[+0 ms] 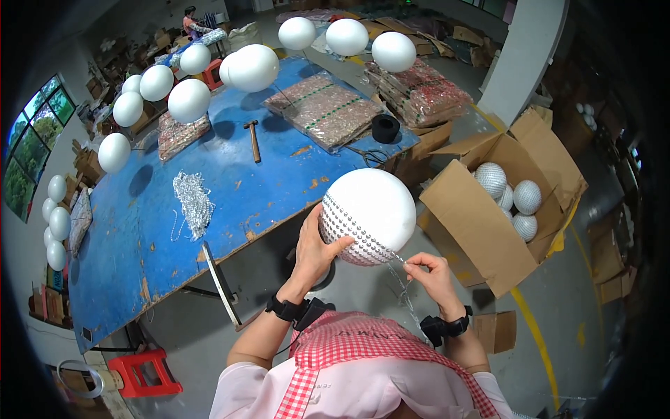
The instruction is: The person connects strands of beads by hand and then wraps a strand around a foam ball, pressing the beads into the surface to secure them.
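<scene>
A white foam ball [377, 206] is held up in front of me, off the table's near edge. Rows of silver beads wrap its lower left part. My left hand [315, 244] grips the ball from the left, thumb lying across the beaded rows. Just below the ball's lower right, my right hand [431, 272] pinches a silver bead string [400, 260] between thumb and fingers. The string runs from the edge of the beaded rows to my fingertips, and a loose length hangs down toward my apron.
On the blue table [230, 188] lie a silver bead string heap [192, 202], a hammer [253, 142], scissors [368, 155], black tape [385, 128] and packed bundles [321, 108]. Several white balls [188, 101] stand above it. At right, an open carton [481, 216] holds beaded balls. A red stool [145, 373] stands lower left.
</scene>
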A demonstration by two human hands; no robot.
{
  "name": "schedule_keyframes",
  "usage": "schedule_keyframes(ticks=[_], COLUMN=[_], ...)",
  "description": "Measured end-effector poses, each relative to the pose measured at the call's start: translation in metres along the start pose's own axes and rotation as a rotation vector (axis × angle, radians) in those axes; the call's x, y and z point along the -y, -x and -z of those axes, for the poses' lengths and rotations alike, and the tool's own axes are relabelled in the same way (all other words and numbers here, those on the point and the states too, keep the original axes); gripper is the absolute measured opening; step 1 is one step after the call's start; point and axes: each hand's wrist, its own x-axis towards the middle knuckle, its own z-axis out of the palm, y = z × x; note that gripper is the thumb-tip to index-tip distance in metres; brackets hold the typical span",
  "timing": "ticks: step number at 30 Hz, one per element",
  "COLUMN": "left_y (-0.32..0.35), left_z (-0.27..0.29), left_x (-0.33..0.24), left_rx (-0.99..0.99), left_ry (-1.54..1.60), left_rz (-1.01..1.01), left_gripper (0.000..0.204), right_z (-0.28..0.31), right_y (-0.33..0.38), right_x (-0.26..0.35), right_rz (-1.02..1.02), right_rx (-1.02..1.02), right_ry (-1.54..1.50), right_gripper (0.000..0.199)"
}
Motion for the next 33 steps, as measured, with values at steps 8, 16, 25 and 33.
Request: schedule_keyframes(ticks=[8,16,25,33], left_y=[-0.001,0.000,-0.003,0.000], left_z=[-0.004,-0.005,-0.007,-0.010], left_x=[0.012,0.009,0.008,0.005], left_rx=[-0.110,-0.049,-0.027,-0.004], left_ry=[0.085,-0.111,0.094,-0.147], left_rz=[0.039,-0.124,0.047,-0.146], left_gripper=[0.075,0.085,0.081,0.092], right_z=[0.005,0.004,0.009,0.009], right_y=[-0.007,0.003,-0.003,0.006], right_x=[-0.021,-0.004,-0.015,-0.001], right_rz=[-0.042,0.028,-0.014,-0.022], right_rx=[-0.025,0.084,0.044,0.090], right_ry=[0.058,0.075,0.073,0.052], right_gripper=[0.012,0.014,0.014,0.014])
